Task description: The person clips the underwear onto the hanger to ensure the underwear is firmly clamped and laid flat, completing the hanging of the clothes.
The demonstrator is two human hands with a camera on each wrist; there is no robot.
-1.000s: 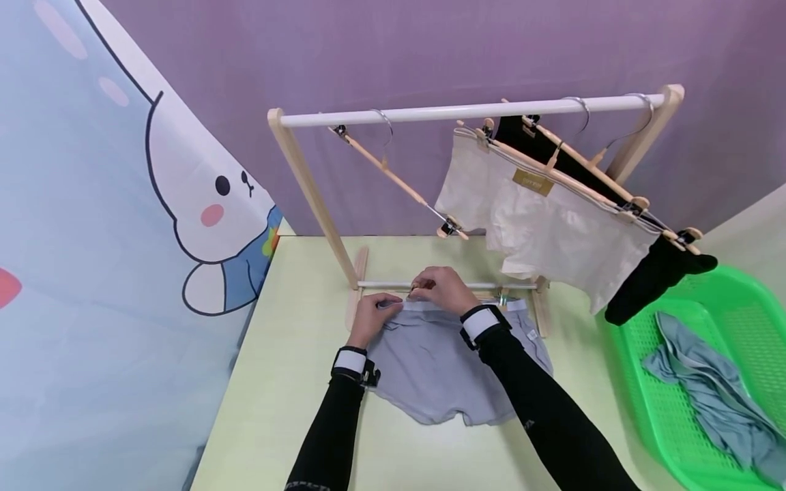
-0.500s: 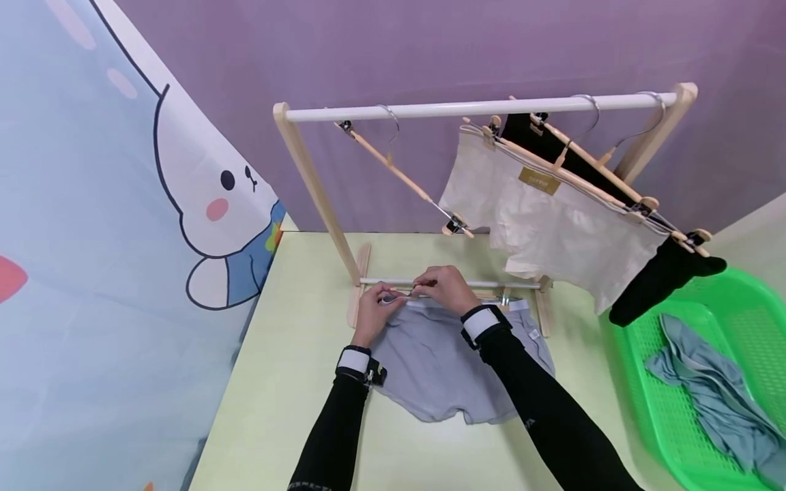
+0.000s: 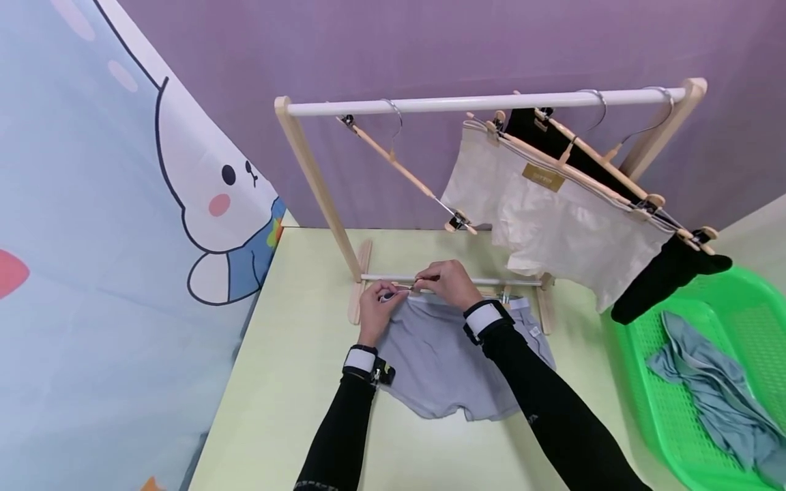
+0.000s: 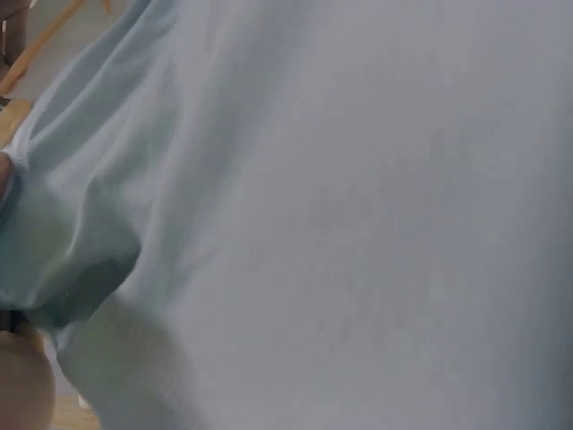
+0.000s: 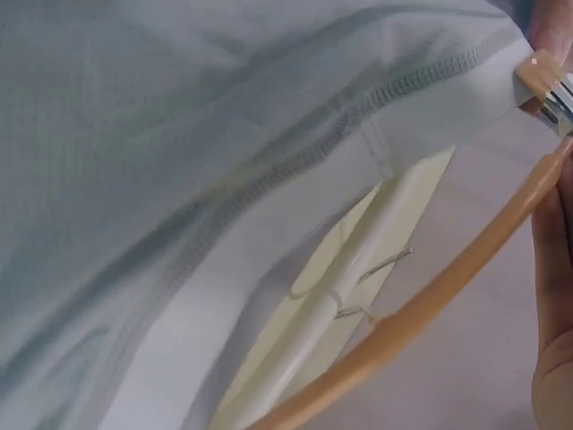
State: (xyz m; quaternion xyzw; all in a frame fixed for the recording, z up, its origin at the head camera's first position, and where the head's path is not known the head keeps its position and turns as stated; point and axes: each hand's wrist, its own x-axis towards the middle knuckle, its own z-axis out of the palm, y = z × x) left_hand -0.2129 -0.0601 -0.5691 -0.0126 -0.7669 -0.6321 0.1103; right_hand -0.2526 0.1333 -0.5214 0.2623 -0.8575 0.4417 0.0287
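Grey-blue shorts [image 3: 451,361] lie spread on the table, waistband towards the rack. My left hand [image 3: 376,312] pinches the left corner of the waistband. My right hand [image 3: 453,283] holds the end of a wooden clip hanger at that same corner. In the right wrist view, the hanger's wooden clip [image 5: 539,75] sits at the end of the white waistband [image 5: 448,112], and the hanger bar [image 5: 421,309] runs diagonally below it. The hanger's other clip [image 3: 506,294] is at the right side of the waistband. Cloth fills most of the left wrist view.
A rack with a white rail [image 3: 430,104] stands behind the shorts. From it hang a bare clip hanger [image 3: 393,160], white shorts [image 3: 546,211] and a black garment [image 3: 663,283]. A green basket [image 3: 629,382] at right holds a blue-grey garment [image 3: 712,375].
My left hand has turned and shifted slightly along the waistband, its fingers now closer to my right hand and the hanger's clip. The right hand stays at the hanger's end.
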